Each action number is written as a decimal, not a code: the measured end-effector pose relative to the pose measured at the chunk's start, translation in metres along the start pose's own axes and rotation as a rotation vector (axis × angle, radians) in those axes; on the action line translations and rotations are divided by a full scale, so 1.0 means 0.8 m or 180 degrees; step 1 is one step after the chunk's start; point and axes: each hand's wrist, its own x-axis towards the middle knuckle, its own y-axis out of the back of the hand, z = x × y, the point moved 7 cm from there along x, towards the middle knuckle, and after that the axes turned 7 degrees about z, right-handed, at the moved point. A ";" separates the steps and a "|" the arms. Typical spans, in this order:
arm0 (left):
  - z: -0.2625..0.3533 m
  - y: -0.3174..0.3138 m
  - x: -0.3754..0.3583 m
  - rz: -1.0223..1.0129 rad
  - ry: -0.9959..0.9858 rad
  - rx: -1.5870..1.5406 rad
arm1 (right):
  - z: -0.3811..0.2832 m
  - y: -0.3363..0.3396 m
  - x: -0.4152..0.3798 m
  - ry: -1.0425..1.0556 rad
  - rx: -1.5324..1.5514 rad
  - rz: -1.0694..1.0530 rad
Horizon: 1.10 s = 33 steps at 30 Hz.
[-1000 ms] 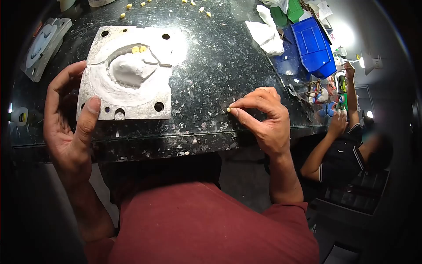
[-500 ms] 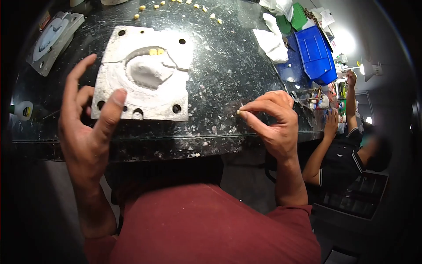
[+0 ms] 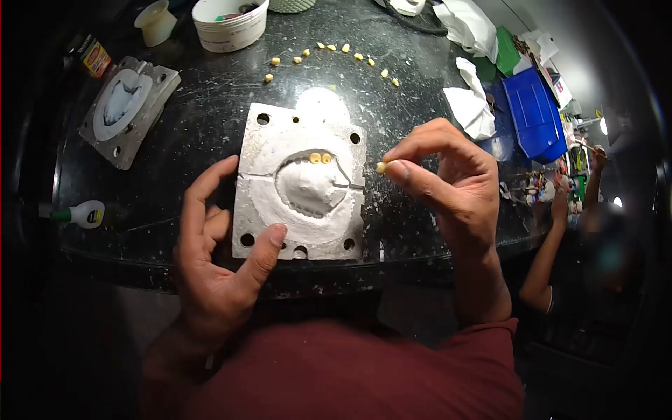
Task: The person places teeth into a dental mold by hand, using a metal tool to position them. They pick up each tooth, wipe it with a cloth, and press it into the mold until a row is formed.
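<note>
A square grey metal mold half point(image 3: 245, 210) filled with white plaster point(image 3: 308, 185) lies near the table's front edge, two yellowish teeth point(image 3: 320, 159) side by side in its cavity. My left hand point(image 3: 227, 259) holds the mold at its left side, thumb on the lower left corner and fingers along the edge. Right of the mold, my right hand point(image 3: 455, 185) pinches a small yellowish tooth point(image 3: 381, 167) between thumb and fingertip, above the tabletop. Behind the mold, several loose teeth point(image 3: 346, 48) are spread in an arc.
Another mold half point(image 3: 129, 112) lies at the left, near a glue bottle point(image 3: 87, 214). A white tub point(image 3: 229, 24) stands at the back. White paper point(image 3: 469, 101) and a blue bin point(image 3: 530, 115) are at the right, with a co-worker's arm point(image 3: 553, 245) beyond.
The view has shifted, showing more of the table's back. My right hand, with the tooth, is raised and closer to the mold. My left hand remains at the mold's left side.
</note>
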 end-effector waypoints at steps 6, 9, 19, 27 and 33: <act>0.006 -0.004 -0.004 0.0178 -0.0411 0.0010 | 0.005 -0.040 0.016 0.0236 -0.0387 -0.0286; 0.006 0.002 -0.006 -0.0042 -0.0377 0.0284 | 0.007 -0.053 0.022 0.0203 -0.0574 -0.0244; 0.006 0.009 0.000 0.0007 -0.0308 -0.0127 | 0.001 -0.066 0.028 -0.0052 -0.1163 -0.0327; -0.005 0.010 -0.002 0.0058 -0.0776 0.0289 | -0.012 -0.072 0.031 -0.0109 -0.1449 -0.0500; 0.001 0.013 -0.005 -0.0262 -0.0602 0.0709 | -0.025 -0.080 0.033 0.0046 -0.1822 -0.0477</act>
